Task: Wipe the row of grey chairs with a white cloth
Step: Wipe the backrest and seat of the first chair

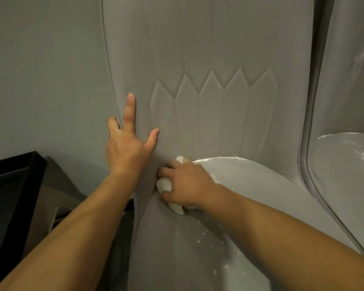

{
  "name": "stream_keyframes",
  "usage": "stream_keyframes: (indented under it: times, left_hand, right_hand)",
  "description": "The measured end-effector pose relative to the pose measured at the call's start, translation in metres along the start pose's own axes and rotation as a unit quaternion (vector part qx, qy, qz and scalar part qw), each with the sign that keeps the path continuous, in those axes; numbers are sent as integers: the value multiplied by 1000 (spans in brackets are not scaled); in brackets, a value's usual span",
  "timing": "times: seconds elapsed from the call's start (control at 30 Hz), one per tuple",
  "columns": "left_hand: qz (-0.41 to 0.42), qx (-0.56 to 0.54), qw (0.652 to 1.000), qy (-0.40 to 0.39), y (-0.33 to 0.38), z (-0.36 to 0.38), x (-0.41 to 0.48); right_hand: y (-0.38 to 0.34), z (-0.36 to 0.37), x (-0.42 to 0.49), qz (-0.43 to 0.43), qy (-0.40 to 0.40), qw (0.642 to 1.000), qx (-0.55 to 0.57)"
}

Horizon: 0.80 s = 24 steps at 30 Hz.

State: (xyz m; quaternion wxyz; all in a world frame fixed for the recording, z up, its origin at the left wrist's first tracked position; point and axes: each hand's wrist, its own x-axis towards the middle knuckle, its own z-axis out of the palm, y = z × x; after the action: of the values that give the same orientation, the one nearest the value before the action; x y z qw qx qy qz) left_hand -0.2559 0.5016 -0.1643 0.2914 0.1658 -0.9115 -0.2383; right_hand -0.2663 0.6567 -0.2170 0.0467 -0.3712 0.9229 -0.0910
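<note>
**Crease wipe on the end chair: R hand works, L hand braces**

R hand (187, 183) has its grip clamped on the white cloth (164, 185), which is bunched into a wad. Fingers curl round it, w/ bits poking out above & below the knuckles. The cloth sits right in the crease where the backrest (208, 49) of the grey chair (219, 122) meets the seat (250, 185), near the chair's left edge.

L hand (126, 150) lies on the backrest just above. Index finger & thumb are straight & spread, grip apart, holding nothing. Its other fingers go past the backrest edge; can't tell if they hook it.

Droplets (210, 238) speckle the seat front, & the next chair (345, 164) to the right shows wet streaks too. A black box (13, 181) sits low left by the wall (40, 70).

Doing this step well, imo:
- Push the wad deep into the crease & drag along it toward the right, no dabbing. Dirt & water prob. collect there.
- Press w/ L hand so the backrest doesn't flex & the fold opens a bit.
- Re-fold to a fresh face before the ribbed panel (210, 106). Its grooves likely need fingertip pressure thru the cloth.
- Then sweep the seat front for the droplets. The seat looks slick, so watch the wad skating.
</note>
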Motion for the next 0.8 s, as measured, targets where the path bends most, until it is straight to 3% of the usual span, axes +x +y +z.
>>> stream_keyframes:
  times: [0.17,0.37,0.5,0.6,0.7,0.8]
  left_hand:
    - [-1,5,1000,-1,2,-1,-1]
    - [-6,9,1000,-7,4,-5,-2]
    - [-16,-1,1000,0,6,-3,-3]
    - [-21,-4,1000,4,8,-1,-3]
    - [-24,0,1000,3,8,-2,-3]
    - [-8,0,1000,2,7,-3,-4]
  right_hand:
    - [22,-1,4,17,-32,999,-28]
    - [79,-24,-6,163,-61,983,-52]
    - [110,-29,-47,242,-30,968,-51]
    - [112,-33,-54,203,35,979,-3]
    - [78,-24,-25,82,97,992,19]
    - [31,-4,2,-20,49,999,-5]
